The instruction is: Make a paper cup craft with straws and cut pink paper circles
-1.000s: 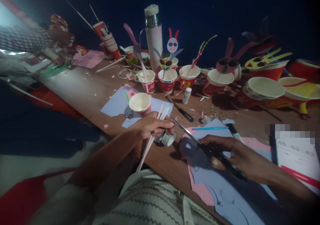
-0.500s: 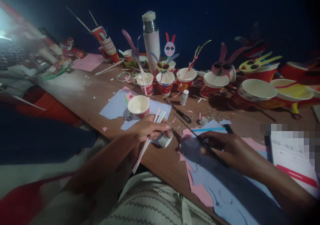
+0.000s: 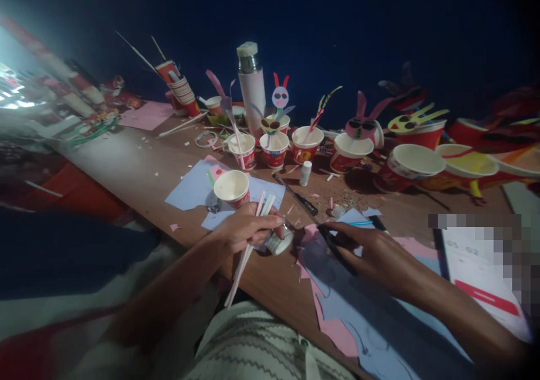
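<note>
Straws (image 3: 241, 270) pinched in the left hand (image 3: 247, 226), scissors (image 3: 333, 246) in the right hand (image 3: 367, 246)

One table (image 3: 169, 163) spans the scene. Near right, pale blue paper (image 3: 379, 343) overlies pink paper (image 3: 337, 334); the sheets overlap too much to count. One phone (image 3: 476, 281) lies at right, and one flask (image 3: 253, 99) stands at the far side. Four cups (image 3: 307, 146) form a front row before it; others crowd the far right, overlapping. One single cup (image 3: 231, 190) stands on blue paper just beyond the left hand.

The right hand wraps the scissors' dark handles; blur hides whether the blades are apart. Left fingers close narrowly around the straws, which slant over the table's near edge, upper ends pointing far.

Smaller: one white bottle (image 3: 306, 173), one blue straw (image 3: 359, 223). The held straws look thin, straight, white and pinkish, at least two; overlap hides the exact number.
</note>
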Demonstrator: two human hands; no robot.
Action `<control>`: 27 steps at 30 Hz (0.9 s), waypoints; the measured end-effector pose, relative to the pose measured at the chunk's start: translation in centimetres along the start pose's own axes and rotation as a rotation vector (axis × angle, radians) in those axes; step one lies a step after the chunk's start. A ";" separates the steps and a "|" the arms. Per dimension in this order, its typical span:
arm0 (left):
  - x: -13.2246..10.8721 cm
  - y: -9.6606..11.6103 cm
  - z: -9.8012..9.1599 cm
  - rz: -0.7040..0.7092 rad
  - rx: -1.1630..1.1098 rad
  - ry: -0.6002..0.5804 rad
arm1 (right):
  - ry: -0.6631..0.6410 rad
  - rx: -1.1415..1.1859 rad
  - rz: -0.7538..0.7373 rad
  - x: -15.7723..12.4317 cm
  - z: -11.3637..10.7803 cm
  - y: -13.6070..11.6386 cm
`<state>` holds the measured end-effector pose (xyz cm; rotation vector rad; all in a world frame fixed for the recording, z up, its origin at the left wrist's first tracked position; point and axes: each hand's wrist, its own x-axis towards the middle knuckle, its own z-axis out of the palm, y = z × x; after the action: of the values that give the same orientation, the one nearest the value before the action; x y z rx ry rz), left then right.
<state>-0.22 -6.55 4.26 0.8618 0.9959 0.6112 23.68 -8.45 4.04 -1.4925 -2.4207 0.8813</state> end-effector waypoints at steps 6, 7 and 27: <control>-0.2 0.0 -0.4 -0.006 -0.091 0.004 | -0.032 0.060 -0.072 -1.3 -1.3 -0.2; -0.2 0.1 -0.3 -0.002 -0.093 0.010 | -0.019 0.041 -0.100 -1.5 -1.2 -0.2; 0.1 0.0 0.2 0.013 -0.025 0.064 | 0.106 -0.126 -0.314 -1.9 -1.0 -0.3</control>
<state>-0.01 -6.56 4.23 0.8315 1.0391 0.6641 24.80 -9.83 5.36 -1.1159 -2.5729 0.5794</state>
